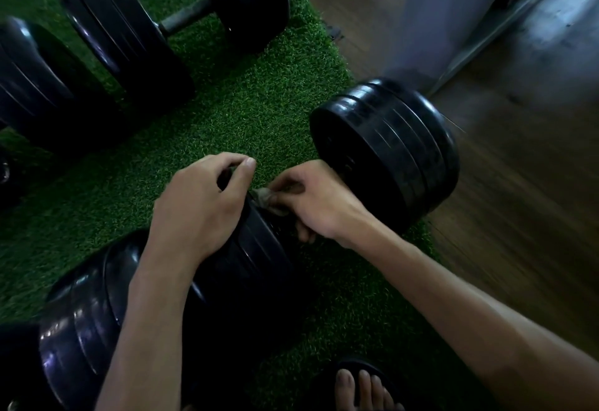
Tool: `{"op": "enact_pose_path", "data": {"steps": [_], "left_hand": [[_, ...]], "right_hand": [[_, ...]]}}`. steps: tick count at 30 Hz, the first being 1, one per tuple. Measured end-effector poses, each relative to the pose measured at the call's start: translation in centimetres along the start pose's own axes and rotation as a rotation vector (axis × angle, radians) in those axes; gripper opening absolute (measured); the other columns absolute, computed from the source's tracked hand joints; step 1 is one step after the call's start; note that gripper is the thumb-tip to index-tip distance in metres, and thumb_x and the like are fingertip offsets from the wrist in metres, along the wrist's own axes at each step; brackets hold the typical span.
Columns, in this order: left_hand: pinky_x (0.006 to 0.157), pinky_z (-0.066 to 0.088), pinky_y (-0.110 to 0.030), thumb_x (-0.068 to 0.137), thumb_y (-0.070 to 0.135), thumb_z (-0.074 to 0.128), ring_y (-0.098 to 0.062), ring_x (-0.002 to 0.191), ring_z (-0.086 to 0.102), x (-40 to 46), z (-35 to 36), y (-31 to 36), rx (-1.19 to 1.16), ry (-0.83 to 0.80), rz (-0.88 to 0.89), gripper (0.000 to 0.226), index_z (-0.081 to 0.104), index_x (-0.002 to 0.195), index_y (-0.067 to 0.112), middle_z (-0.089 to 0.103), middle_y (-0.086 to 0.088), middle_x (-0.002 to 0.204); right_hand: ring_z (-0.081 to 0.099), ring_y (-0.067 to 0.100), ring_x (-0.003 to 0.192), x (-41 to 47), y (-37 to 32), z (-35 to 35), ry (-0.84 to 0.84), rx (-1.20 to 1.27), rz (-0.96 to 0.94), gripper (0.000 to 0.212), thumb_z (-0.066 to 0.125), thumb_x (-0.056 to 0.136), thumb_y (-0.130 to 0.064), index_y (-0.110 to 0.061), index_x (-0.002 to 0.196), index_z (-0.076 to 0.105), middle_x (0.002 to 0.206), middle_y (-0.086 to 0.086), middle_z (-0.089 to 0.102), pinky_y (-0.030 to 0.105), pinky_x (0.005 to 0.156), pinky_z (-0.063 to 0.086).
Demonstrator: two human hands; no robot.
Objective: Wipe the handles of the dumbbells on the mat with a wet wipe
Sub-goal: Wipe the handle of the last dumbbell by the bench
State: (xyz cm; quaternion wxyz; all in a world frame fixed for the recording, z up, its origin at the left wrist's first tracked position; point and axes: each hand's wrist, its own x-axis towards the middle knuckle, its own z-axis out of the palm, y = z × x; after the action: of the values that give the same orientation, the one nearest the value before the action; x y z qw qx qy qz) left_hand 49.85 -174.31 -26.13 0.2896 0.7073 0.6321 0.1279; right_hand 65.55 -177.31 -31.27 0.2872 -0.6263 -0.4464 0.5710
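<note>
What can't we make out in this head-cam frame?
- Handle of the near dumbbell, head view: covered by the right hand and the wet wipe.
- What the left hand grips: its own fingers hide it.
- Dumbbells at the left edge: cut off.
- Metal frame top right: motion-blurred.
- Foot: cropped by the bottom edge.

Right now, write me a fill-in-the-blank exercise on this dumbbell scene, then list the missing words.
1. The right hand holds a crumpled ____ at the handle of the near dumbbell.
2. The dumbbells sit on a mat coloured ____.
3. The left hand rests on a black ____ of the near dumbbell.
4. Beside the mat, the floor looks like ____.

Missing words: wipe; green; weight; wood
</note>
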Motion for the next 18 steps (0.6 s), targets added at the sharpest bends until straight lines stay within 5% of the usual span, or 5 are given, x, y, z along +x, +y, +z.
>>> {"op": "enact_pose_path", "data": {"steps": [7,11,14,18], "left_hand": [[0.092,0.049,-0.043,0.098,0.052,0.049,-0.012,0.105,0.059,0.1,0.0,0.0,0.014,-0.003,-0.01,0.029,0.069,0.114,0.037,0.06,0.022,0.102],[0.091,0.046,-0.038,0.098,0.053,0.047,-0.005,0.1,0.053,0.0,0.1,-0.1,0.022,-0.005,-0.005,0.03,0.068,0.115,0.039,0.057,0.025,0.103],[0.087,0.043,-0.035,0.098,0.052,0.047,-0.005,0.099,0.053,0.1,0.0,-0.2,0.031,0.002,0.009,0.03,0.068,0.115,0.039,0.059,0.023,0.103],[0.092,0.047,-0.039,0.098,0.054,0.048,-0.007,0.104,0.057,0.4,0.0,-0.6,0.045,-0.024,0.034,0.032,0.067,0.118,0.038,0.064,0.018,0.113]], "right_hand": [[0.06,0.011,0.035,0.7,-0.3,0.7,-0.005,-0.222,-0.038,0.013,0.069,0.097,-0.023,-0.011,0.102,0.072,0.066,0.004,0.072,0.022,0.035,0.044],[0.072,0.006,0.067,-0.8,0.5,0.3,0.04,-0.215,-0.122,0.011,0.07,0.095,-0.026,-0.02,0.102,0.077,0.091,-0.003,0.079,0.028,0.058,0.058],[0.066,0.012,0.045,-1.1,0.8,0.3,0.056,-0.144,-0.132,0.009,0.066,0.098,-0.021,-0.023,0.099,0.074,0.079,0.001,0.077,0.026,0.039,0.048],[0.062,0.012,0.04,-1.7,1.1,0.8,0.046,-0.104,-0.16,0.008,0.065,0.098,-0.021,-0.023,0.093,0.071,0.076,-0.005,0.075,0.026,0.038,0.046]]}}
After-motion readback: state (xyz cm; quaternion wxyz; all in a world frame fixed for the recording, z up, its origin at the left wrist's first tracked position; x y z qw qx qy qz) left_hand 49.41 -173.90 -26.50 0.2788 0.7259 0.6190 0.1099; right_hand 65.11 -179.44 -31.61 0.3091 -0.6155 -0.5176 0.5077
